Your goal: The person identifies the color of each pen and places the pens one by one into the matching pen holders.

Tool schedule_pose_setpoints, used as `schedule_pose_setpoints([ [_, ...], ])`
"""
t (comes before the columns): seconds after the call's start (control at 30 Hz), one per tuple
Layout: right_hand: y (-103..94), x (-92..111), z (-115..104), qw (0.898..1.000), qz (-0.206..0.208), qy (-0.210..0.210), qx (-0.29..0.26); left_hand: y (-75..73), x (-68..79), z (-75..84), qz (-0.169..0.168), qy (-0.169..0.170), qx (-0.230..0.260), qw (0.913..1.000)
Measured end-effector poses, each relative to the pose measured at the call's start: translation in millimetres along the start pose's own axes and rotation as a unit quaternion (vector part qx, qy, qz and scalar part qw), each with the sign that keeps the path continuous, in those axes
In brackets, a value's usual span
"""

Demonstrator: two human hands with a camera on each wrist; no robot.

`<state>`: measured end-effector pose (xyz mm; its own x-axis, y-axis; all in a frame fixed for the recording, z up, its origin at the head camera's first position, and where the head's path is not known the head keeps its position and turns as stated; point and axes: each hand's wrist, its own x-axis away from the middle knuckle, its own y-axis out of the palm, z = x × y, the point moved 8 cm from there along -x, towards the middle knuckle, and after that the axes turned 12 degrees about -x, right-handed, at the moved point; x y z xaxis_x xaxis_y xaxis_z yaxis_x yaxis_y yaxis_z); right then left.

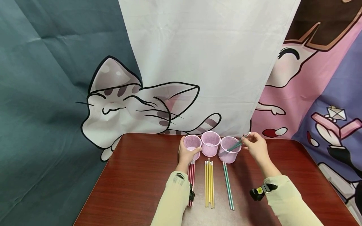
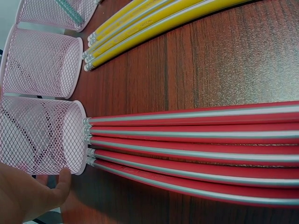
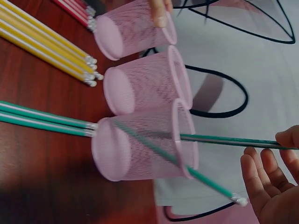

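Three pink mesh pencil cups stand in a row at the table's back: the left cup (image 1: 192,140), middle cup (image 1: 210,151) and right cup (image 1: 227,157). My left hand (image 1: 186,156) grips the left cup by its side, thumb across the front. With thumb and fingers, my right hand (image 3: 275,179) pinches a green pencil (image 3: 219,139) near its upper end; its lower part is inside the right cup. Another green pencil (image 3: 205,179) leans in that same cup, eraser end up. The left and middle cups hold no pencils that I can see.
On the table (image 1: 141,175), red pencils (image 2: 196,144) lie before the left cup, yellow pencils (image 1: 209,185) before the middle one. Two green pencils (image 1: 228,186) lie before the right cup. A printed cloth (image 1: 212,62) hangs behind the table.
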<state>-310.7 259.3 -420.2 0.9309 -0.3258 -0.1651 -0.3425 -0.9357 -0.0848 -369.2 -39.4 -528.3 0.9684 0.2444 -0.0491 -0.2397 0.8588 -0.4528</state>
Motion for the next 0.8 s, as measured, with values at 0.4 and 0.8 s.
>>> schedule_pose_setpoints([
  [0.4, -6.8, 0, 45, 0.994, 0.038, 0.085, -0.060, -0.2, 0.5, 1.1, 0.003, 0.004, -0.006, 1.0000],
  [0.8, -25.3, -18, 110, 0.977, 0.046, 0.106, -0.180, -0.9, 0.8, 1.2, 0.009, 0.011, -0.008, 0.9999],
])
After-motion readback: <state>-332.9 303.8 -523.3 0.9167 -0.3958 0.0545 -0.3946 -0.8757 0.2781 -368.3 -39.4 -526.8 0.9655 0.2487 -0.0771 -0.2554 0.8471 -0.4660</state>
